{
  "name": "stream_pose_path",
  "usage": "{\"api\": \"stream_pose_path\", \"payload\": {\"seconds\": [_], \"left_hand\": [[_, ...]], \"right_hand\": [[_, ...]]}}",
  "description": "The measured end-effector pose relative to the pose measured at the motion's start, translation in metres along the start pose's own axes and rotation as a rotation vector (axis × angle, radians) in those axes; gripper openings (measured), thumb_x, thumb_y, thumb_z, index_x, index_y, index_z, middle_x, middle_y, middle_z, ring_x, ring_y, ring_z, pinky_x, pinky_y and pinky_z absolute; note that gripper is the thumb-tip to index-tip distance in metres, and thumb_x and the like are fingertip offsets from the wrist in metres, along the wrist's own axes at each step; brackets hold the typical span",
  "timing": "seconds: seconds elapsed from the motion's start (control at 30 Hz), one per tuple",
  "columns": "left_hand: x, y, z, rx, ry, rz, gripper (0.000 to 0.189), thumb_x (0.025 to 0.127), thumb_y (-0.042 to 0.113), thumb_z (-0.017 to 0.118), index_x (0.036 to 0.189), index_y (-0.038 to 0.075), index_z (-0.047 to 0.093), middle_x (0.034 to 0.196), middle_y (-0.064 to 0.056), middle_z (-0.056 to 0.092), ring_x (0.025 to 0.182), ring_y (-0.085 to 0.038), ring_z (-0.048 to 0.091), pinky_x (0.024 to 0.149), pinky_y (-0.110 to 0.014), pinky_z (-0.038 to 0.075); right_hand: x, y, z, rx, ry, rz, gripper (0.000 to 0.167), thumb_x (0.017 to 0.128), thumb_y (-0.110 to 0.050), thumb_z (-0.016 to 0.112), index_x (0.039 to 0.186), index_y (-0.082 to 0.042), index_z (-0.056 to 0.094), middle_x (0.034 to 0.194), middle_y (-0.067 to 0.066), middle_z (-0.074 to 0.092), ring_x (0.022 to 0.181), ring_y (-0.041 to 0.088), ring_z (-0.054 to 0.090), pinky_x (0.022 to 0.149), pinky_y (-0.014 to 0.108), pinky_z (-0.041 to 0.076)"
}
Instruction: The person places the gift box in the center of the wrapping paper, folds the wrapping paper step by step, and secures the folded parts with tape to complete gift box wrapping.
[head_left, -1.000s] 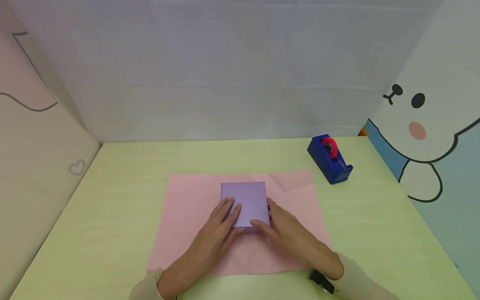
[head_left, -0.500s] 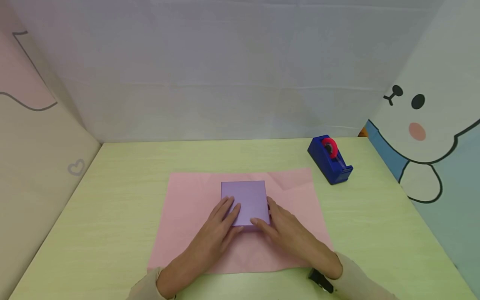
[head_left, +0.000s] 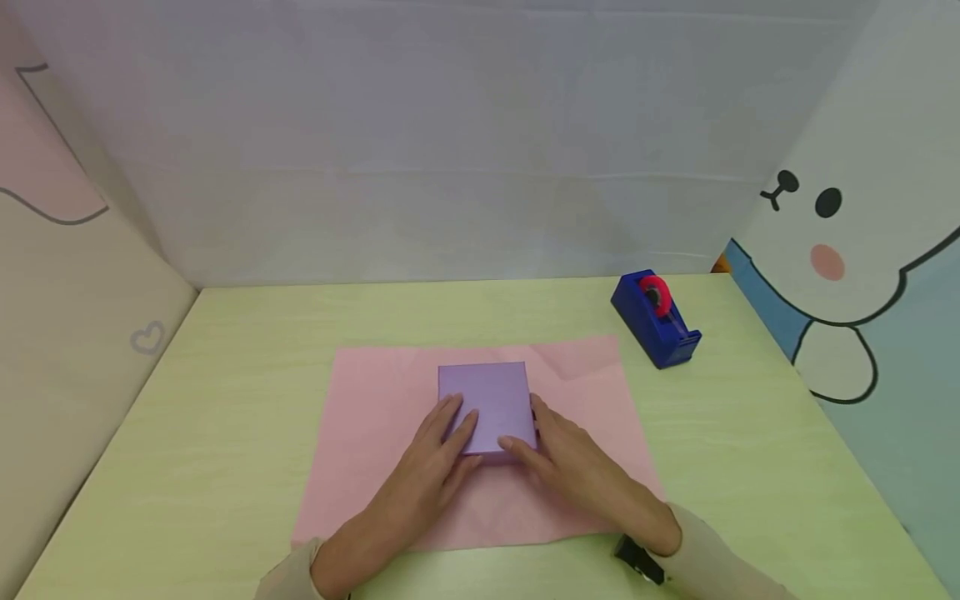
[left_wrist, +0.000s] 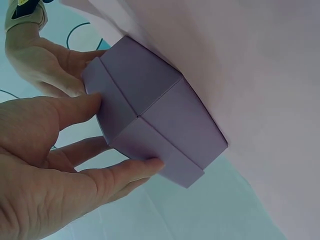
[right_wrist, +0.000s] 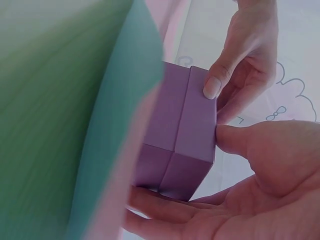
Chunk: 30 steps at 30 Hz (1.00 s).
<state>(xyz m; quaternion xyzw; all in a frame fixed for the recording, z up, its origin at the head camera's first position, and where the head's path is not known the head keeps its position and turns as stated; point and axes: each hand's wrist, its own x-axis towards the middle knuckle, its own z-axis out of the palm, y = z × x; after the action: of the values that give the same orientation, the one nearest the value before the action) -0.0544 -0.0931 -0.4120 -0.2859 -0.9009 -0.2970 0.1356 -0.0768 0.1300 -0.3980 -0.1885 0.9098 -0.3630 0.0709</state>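
- Purple box (head_left: 498,404), lidded, 1 pc.: we find it on pink sheet (head_left: 367,408), mid-table, betw. both hands.
- L hand (head_left: 420,479): grips near-L corner; thumb on near side, other fingers on top & L side, slightly spread.
- R hand (head_left: 581,467): thumb at top's near edge, fingers along R side, pinching box; their spread we can't tell.
- Tape dispenser (head_left: 652,325), blue w/ red roll: on table (head_left: 247,358), beyond sheet's far-R corner.

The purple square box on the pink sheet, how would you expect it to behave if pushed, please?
The purple square lidded box probably won't roll or tip, being low and flat-sided. Its crisp edges suggest stiff card. It might drag the creased pink rectangular sheet beneath.
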Motion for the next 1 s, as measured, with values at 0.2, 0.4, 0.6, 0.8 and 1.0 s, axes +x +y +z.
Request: {"api": "stream_pose_path", "payload": {"seconds": [0.2, 0.4, 0.6, 0.8, 1.0], "left_hand": [[-0.001, -0.001, 0.000, 0.017, -0.002, 0.006, 0.050, 0.092, 0.009, 0.076, 0.135, -0.010, 0.060, 0.143, -0.034, 0.050, 0.137, -0.049, 0.045, 0.109, -0.056, 0.041], [0.000, -0.001, 0.000, 0.107, -0.018, 0.029, 0.046, 0.094, 0.013, 0.074, 0.134, -0.007, 0.062, 0.141, -0.032, 0.054, 0.135, -0.048, 0.048, 0.106, -0.053, 0.046], [0.000, -0.001, 0.001, 0.164, -0.011, 0.057, 0.046, 0.093, 0.017, 0.076, 0.132, -0.005, 0.065, 0.138, -0.030, 0.057, 0.133, -0.046, 0.052, 0.103, -0.050, 0.049], [0.001, -0.003, 0.001, 0.167, -0.010, 0.053, 0.045, 0.094, 0.019, 0.076, 0.132, -0.002, 0.067, 0.137, -0.028, 0.059, 0.132, -0.043, 0.053, 0.103, -0.049, 0.049], [0.002, -0.004, -0.001, 0.179, -0.012, 0.064, 0.045, 0.093, 0.021, 0.076, 0.131, -0.002, 0.067, 0.135, -0.028, 0.060, 0.130, -0.043, 0.055, 0.104, -0.048, 0.049]], "right_hand": [[0.001, 0.000, 0.002, -0.014, 0.020, -0.022, 0.060, 0.104, -0.033, 0.062, 0.147, 0.004, 0.042, 0.129, 0.015, 0.064, 0.114, 0.025, 0.064, 0.096, 0.048, 0.052], [0.001, 0.001, 0.000, 0.013, -0.015, 0.005, 0.066, 0.105, -0.036, 0.059, 0.152, 0.004, 0.037, 0.139, 0.019, 0.059, 0.123, 0.029, 0.062, 0.101, 0.050, 0.049], [-0.001, 0.006, -0.011, -0.005, -0.036, 0.054, 0.069, 0.106, -0.041, 0.056, 0.152, 0.007, 0.038, 0.138, 0.024, 0.060, 0.125, 0.036, 0.061, 0.104, 0.053, 0.047], [-0.004, 0.014, -0.027, -0.084, -0.003, 0.117, 0.064, 0.106, -0.047, 0.053, 0.148, 0.002, 0.049, 0.146, 0.021, 0.055, 0.136, 0.041, 0.050, 0.112, 0.058, 0.038], [-0.009, 0.021, -0.035, -0.168, 0.066, 0.048, 0.051, 0.105, -0.035, 0.061, 0.139, 0.002, 0.057, 0.137, 0.019, 0.061, 0.127, 0.039, 0.057, 0.106, 0.057, 0.045]]}}
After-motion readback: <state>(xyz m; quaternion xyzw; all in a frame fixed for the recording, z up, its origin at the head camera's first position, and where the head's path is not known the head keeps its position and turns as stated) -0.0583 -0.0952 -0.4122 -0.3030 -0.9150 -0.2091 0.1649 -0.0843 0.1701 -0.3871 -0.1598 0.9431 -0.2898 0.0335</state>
